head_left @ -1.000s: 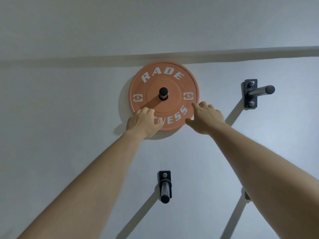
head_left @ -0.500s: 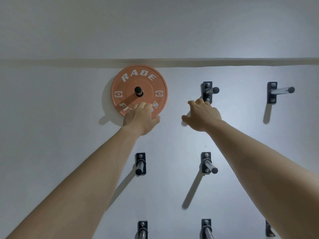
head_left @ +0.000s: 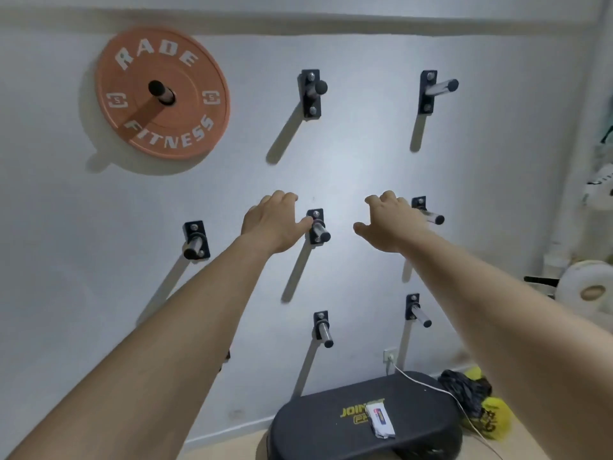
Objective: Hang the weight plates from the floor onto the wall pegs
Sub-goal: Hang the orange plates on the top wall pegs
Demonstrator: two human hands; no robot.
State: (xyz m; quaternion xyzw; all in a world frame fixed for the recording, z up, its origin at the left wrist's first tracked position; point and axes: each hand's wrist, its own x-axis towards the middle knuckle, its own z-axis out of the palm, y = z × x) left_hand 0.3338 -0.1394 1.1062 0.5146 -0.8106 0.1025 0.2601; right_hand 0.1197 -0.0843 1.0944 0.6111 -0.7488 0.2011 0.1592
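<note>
Both hands are off the plate now. Half a second ago the left hand point(head_left: 270, 224) sat on its lower rim; it has dropped to the middle row of pegs, level with the right hand point(head_left: 386, 224). The view has pulled back too, bringing in more wall and a strip of floor point(head_left: 238, 443).

Arms are out long and straight, reaching up toward the wall. The backs of the hands face the camera, fingers loosely curled, thumbs pointing in toward each other, and neither hand holds anything. The left thumb sits right by the centre peg point(head_left: 318, 229) of that row; touching it or just in front of it, I can't tell. The right hand overlaps the bracket of the right-hand peg point(head_left: 431, 215), whose steel bar pokes out past the knuckles.

Now the writing: white block letters on the orange plate point(head_left: 192, 104) read "RADE" across the top and "FITNESS" along the bottom, with a small boxed mark that looks like a 5 on each side of the centre. Down low, a black platform point(head_left: 331, 426) on the floor shows yellow lettering starting "JOIN", the rest covered by a small white packet point(head_left: 380, 421).

And the plate itself is round, matte orange, lying flat against the wall. It hangs on the top-left peg point(head_left: 161, 91), whose dark end sticks out through the centre hole. It sits up and left of both hands, well apart from them.
</note>
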